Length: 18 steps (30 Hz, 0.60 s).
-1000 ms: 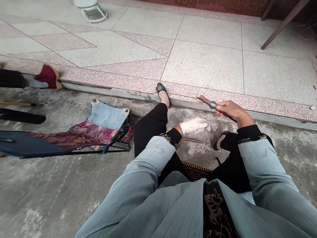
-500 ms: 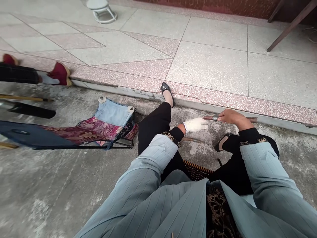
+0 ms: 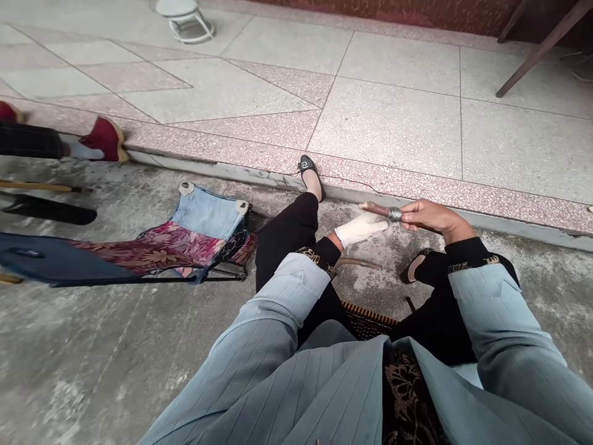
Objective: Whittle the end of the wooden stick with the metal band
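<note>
My right hand (image 3: 428, 216), bare, is closed around a brown wooden stick (image 3: 373, 209). A band of silvery wire (image 3: 395, 214) is wound round the stick just left of my fingertips. The stick's left end points up and to the left; part of its length is hidden behind my hand. My left hand (image 3: 361, 229), in a white knitted glove, lies just below the stick with its fingers stretched toward the wire band. Its fingertips are blurred, and whether they touch the stick I cannot tell. On the concrete below lies another thin brown stick (image 3: 359, 262).
A low folding chair (image 3: 204, 213) with patterned fabric stands to the left. Beyond it are another person's red shoe (image 3: 105, 139) and a dark long tool (image 3: 50, 208). A raised tiled step (image 3: 393, 130) runs ahead, with a white stool (image 3: 185, 18) and a wooden leg (image 3: 540, 52).
My right hand has turned the stick, so its left end now reaches further left and higher, over my glove. My left hand has shifted slightly left and tilted upward.
</note>
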Each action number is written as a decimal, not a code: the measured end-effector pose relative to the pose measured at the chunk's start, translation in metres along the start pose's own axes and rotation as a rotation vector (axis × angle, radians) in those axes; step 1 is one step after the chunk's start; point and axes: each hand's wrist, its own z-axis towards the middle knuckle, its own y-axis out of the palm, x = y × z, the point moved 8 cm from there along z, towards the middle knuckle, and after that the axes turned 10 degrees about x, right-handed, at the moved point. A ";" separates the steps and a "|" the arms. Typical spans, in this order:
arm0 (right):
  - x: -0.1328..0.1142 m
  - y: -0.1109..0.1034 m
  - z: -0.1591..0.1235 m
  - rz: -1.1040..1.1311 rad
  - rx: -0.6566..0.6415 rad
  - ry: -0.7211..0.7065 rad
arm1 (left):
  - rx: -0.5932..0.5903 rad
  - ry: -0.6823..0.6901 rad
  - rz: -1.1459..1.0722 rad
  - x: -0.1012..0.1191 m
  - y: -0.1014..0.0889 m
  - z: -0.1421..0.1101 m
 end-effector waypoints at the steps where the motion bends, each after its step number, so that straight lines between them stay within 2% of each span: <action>1: 0.001 -0.005 0.002 0.019 0.059 0.003 | 0.002 0.011 0.029 0.000 0.000 0.001; 3: 0.006 -0.015 0.007 0.007 0.182 0.016 | 0.003 0.030 0.101 -0.001 0.002 0.002; 5: 0.012 -0.030 0.010 -0.117 0.346 0.057 | -0.015 0.034 0.215 -0.003 0.005 0.002; 7: 0.018 -0.043 0.010 -0.400 0.497 0.152 | -0.053 0.051 0.364 -0.004 0.009 0.002; 9: 0.023 -0.047 0.008 -0.738 0.522 0.260 | -0.079 0.085 0.491 -0.003 0.012 0.002; 11: 0.031 -0.038 0.008 -0.963 0.381 0.342 | -0.091 0.111 0.572 -0.002 0.012 0.001; 13: 0.043 -0.018 0.006 -0.964 0.122 0.378 | -0.096 0.122 0.608 -0.001 0.011 0.000; 16: 0.048 0.016 -0.005 -0.652 -0.269 0.319 | -0.093 0.131 0.550 -0.001 0.009 -0.001; 18: 0.036 0.028 -0.012 -0.408 -0.383 0.222 | -0.075 0.114 0.418 -0.002 0.008 0.000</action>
